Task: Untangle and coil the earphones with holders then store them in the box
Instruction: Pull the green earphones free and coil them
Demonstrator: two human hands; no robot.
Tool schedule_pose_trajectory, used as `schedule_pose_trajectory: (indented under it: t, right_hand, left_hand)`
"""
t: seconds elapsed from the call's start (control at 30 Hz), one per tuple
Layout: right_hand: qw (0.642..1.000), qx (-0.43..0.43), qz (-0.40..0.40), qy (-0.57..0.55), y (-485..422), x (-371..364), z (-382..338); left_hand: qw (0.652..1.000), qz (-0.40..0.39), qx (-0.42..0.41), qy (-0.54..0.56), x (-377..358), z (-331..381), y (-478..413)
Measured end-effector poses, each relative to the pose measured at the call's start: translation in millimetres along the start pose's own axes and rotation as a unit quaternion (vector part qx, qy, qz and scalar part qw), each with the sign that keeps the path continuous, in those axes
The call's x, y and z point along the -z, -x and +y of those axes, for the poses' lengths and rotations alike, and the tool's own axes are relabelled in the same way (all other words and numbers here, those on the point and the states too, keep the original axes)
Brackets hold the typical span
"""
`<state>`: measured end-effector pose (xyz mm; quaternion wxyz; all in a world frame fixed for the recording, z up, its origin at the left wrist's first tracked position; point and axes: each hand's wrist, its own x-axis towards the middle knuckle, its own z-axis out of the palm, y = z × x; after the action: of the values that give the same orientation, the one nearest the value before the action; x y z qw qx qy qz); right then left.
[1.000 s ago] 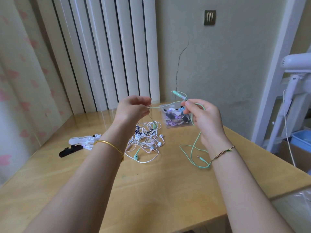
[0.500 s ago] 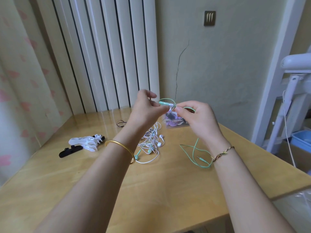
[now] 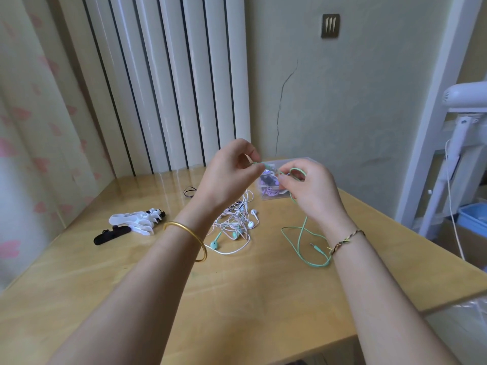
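Left hand (image 3: pixel 229 175): pinching the mint-green earphone cable (image 3: pixel 315 265) just in front of the clear box (image 3: pixel 274 192). Right hand (image 3: pixel 311 191): pinching a loop of that cable, also in front of the box; the slack is trailing onto the worktop (image 3: pixel 237 299). White earphone tangle (image 3: pixel 237 219): lying front-left of the box. Holders (image 3: pixel 134 222): lying farther left of the box.
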<state>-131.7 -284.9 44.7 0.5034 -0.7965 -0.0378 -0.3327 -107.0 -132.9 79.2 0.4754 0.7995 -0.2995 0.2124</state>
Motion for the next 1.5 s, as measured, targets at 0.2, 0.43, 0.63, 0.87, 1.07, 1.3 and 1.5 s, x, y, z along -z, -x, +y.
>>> schedule_pose_trajectory:
  t: [0.2,0.43,0.63,0.87,1.07,1.3,1.5]
  right_hand:
    - [0.998,-0.017,0.004,-0.067,2,-3,-4]
    - [0.911,-0.155,0.083,-0.372,-2,7,-5]
    - [0.704,-0.288,0.037,-0.648,-5,8,16]
    - [0.678,-0.332,0.068,-0.652,-2,0,27]
    - [0.697,-0.354,0.048,-0.622,-1,-6,26]
    - [0.712,-0.385,-0.016,-0.587,4,-20,31]
    - [0.728,-0.389,-0.032,-0.563,8,-24,32]
  left_hand:
    - [0.996,0.003,-0.004,-0.087,-1,-9,-3]
    - [0.96,0.102,0.04,-0.256,16,-34,-10]
    - [0.958,0.167,0.133,-0.189,26,-41,-8]
    - [0.968,0.067,0.241,-0.006,23,-44,-17]
    - [0.968,-0.078,0.236,0.02,16,-46,-16]
    - [0.98,-0.026,0.197,-0.019,1,-61,-16]
    - [0.964,0.012,0.195,0.182,-7,-51,-18]
